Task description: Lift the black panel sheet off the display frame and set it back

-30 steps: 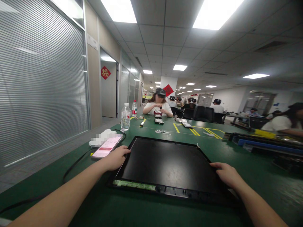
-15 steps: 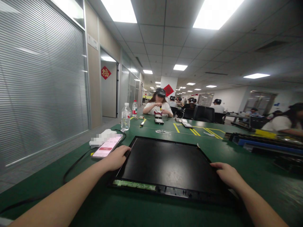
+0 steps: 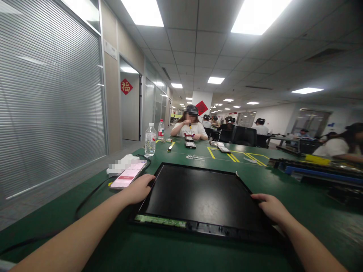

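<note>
A black flat display panel [image 3: 198, 196] in a dark frame lies before me on the green table. Along its near edge runs a strip of green circuit board [image 3: 160, 221]. My left hand [image 3: 140, 190] grips the panel's left edge, thumb on top and the other fingers hidden beneath. At the right edge, my right hand [image 3: 270, 207] is closed the same way, its index finger or thumb lying over the frame. Just beyond my left hand rests a phone [image 3: 129, 175] with a lit pinkish screen.
A water bottle [image 3: 150, 139] and a smaller red-capped bottle [image 3: 161, 129] stand at the back left. Small drive-like boxes [image 3: 190, 144] lie near a seated person [image 3: 189, 126] opposite. Stacked dark parts [image 3: 314, 166] occupy the table's right side. A black cable [image 3: 93, 192] trails at left.
Both hands and the panel stay almost where they were. Across the table, the person's hand has shifted slightly toward the face.
</note>
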### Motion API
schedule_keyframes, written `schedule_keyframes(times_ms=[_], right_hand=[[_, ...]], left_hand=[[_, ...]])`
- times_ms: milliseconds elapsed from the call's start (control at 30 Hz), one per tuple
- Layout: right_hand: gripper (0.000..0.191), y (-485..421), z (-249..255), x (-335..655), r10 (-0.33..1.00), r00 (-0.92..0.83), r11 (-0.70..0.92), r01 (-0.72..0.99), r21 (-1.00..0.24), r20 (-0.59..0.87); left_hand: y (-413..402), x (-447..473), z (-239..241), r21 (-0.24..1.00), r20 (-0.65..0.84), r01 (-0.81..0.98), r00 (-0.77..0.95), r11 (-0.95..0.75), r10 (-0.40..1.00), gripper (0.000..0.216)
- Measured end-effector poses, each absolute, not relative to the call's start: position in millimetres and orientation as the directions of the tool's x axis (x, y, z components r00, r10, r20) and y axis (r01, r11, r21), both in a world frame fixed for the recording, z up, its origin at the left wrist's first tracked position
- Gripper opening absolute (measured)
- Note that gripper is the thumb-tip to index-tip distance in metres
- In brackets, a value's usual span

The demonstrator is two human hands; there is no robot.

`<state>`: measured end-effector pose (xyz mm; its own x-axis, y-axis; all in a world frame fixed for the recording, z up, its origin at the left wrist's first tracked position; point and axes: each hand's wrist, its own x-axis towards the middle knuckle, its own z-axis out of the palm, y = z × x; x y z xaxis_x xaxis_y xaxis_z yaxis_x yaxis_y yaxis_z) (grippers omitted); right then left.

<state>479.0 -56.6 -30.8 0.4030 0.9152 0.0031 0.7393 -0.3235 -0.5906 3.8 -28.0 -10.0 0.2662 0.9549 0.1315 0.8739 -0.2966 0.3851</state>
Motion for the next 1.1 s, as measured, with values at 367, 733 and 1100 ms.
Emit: schedule_keyframes(times_ms=[367, 733, 1100], right_hand=[[0.049, -61, -25, 471, 0.912, 0.41, -0.319, 0.653, -0.687, -0.034], [0.049, -62, -24, 471, 0.911, 0.403, -0.34, 0.611, -0.715, -0.089], [0.045, -64, -22, 469, 0.916, 0.399, -0.315, 0.658, -0.684, -0.038]], left_hand=[[-27, 4, -10, 0.415, 0.129, 0.85, 0.298, -0.324, 0.946, 0.05], [-25, 4, -12, 0.362, 0.107, 0.864, 0.333, -0.349, 0.937, 0.053], [-17, 1, -23, 0.354, 0.177, 0.865, 0.312, -0.356, 0.934, 0.053]])
